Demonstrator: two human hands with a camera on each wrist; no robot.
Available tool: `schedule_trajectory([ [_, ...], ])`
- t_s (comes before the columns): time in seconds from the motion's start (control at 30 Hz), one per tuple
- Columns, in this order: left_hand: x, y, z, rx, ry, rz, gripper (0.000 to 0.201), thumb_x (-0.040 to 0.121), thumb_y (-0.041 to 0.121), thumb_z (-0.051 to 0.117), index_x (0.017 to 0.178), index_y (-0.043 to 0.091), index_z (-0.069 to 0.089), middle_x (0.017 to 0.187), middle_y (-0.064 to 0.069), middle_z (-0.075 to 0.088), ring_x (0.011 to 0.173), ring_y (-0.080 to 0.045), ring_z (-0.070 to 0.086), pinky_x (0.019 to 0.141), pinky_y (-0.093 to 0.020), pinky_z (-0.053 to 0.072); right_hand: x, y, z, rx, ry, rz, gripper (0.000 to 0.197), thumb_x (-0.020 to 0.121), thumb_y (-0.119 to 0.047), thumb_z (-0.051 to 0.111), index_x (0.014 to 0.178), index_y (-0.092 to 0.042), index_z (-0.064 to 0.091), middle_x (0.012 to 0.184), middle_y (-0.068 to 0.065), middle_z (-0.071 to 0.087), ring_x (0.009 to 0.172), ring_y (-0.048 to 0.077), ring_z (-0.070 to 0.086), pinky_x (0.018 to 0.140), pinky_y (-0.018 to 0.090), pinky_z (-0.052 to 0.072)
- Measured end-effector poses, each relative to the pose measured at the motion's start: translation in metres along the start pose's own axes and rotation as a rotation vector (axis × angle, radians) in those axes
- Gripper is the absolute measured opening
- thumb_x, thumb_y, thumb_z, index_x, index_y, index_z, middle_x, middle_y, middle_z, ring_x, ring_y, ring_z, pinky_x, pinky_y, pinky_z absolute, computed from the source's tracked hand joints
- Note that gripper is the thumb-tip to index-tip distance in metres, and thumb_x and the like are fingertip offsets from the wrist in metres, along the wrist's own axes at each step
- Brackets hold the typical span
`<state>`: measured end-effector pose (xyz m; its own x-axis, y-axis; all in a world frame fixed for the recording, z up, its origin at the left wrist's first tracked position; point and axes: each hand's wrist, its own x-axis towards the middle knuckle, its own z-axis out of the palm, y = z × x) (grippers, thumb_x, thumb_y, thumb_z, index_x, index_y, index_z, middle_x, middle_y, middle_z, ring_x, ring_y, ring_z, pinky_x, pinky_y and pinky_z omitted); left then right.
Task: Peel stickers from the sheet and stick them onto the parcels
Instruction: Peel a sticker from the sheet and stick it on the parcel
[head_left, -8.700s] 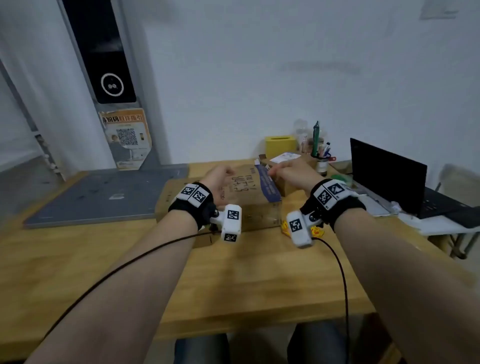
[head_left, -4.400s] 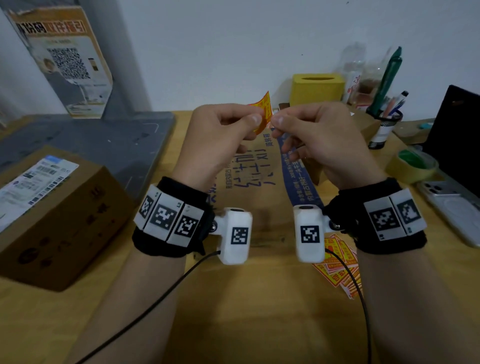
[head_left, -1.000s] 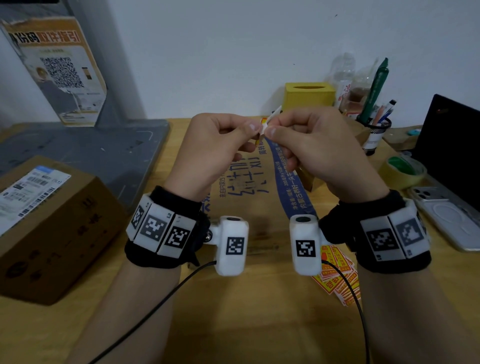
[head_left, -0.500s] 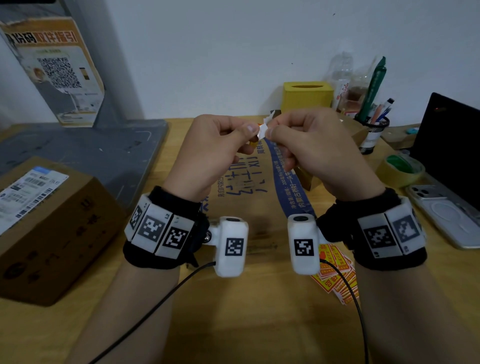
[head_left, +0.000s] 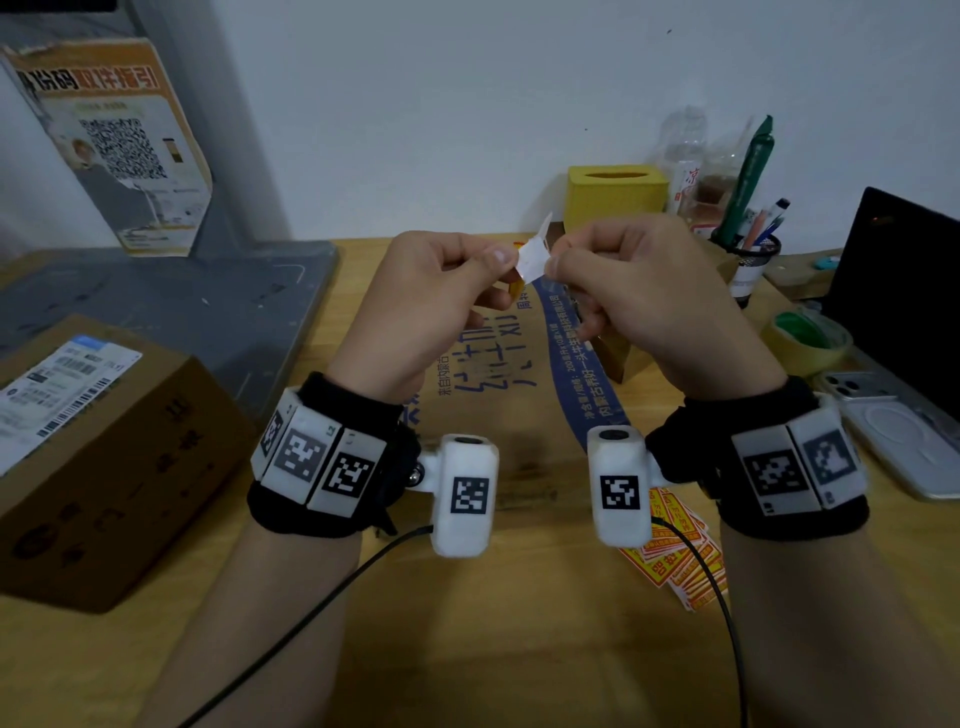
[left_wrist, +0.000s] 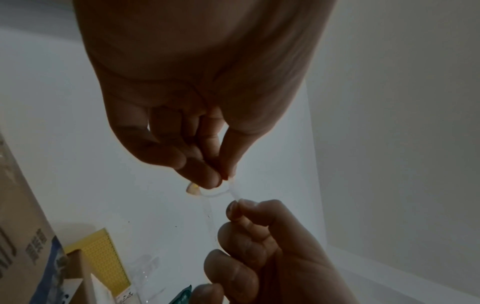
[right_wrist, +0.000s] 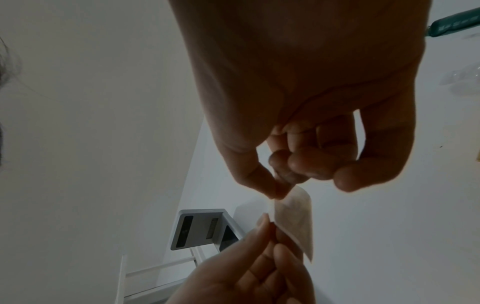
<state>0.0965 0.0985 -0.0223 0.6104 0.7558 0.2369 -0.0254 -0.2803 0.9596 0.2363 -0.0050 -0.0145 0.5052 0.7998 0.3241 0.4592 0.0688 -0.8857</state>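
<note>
White backing paper (head_left: 533, 258) with an orange sticker (head_left: 516, 289) showing beneath it sits pinched between both hands, raised above the worktop (head_left: 519, 649). The left hand (head_left: 431, 306) has its thumb and forefinger closed on the sticker side at 9 o'clock of the paper, its other fingers curled in under the palm. The right hand (head_left: 639, 301) pinches the white paper from 3 o'clock with thumb and forefinger, the rest of its fingers folded in loosely. In the left wrist view the strip (left_wrist: 207, 193) bends in a thin curl between the two pinches; in the right wrist view it shows as a pale flap (right_wrist: 294, 218) hanging between the fingertips.

Below the hands lies a flat brown parcel (head_left: 498, 415) with blue print and a blue band. At 5 o'clock of it a heap of orange stickers (head_left: 680, 561) lies on the worktop, partly under the right wrist camera. Well apart at 9 o'clock stands a cardboard box (head_left: 109, 467) with a white shipping label. At 1 o'clock, against the wall, are a yellow box (head_left: 615, 195) and a pen cup (head_left: 748, 260). At 3 o'clock are a tape roll (head_left: 808, 338), a phone (head_left: 893, 436) and a dark laptop screen (head_left: 914, 291).
</note>
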Motion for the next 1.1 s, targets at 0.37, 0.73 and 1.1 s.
schedule_trajectory([
  [0.37, -0.002, 0.004, 0.000, 0.012, 0.072, 0.091, 0.013, 0.095, 0.023, 0.066, 0.087, 0.022, 0.076, 0.080, 0.003, 0.075, 0.068, -0.006, 0.069, 0.064, -0.024, 0.050, -0.006, -0.013, 0.006, 0.105, 0.004, 0.024, 0.018, 0.096, -0.031, 0.069, 0.090, -0.016, 0.077, 0.090, 0.016, 0.073, 0.053, 0.020, 0.060, 0.056, 0.043, 0.062],
  [0.73, -0.003, 0.008, 0.001, -0.021, -0.034, 0.040, 0.022, 0.100, 0.031, 0.057, 0.100, 0.022, 0.077, 0.098, 0.004, 0.079, 0.080, -0.009, 0.071, 0.068, -0.028, 0.052, -0.001, -0.004, 0.003, 0.063, 0.131, -0.068, 0.018, 0.088, -0.024, 0.079, 0.086, -0.005, 0.077, 0.079, 0.019, 0.072, 0.049, 0.018, 0.061, 0.049, 0.035, 0.060],
  [1.1, 0.001, -0.001, 0.001, -0.094, 0.026, 0.066, 0.009, 0.092, 0.019, 0.069, 0.091, 0.013, 0.076, 0.081, -0.004, 0.072, 0.074, -0.008, 0.064, 0.064, -0.025, 0.050, -0.003, -0.005, 0.002, 0.111, 0.028, -0.075, 0.008, 0.093, -0.015, 0.073, 0.086, -0.013, 0.076, 0.071, 0.004, 0.070, 0.050, 0.010, 0.058, 0.050, 0.026, 0.056],
])
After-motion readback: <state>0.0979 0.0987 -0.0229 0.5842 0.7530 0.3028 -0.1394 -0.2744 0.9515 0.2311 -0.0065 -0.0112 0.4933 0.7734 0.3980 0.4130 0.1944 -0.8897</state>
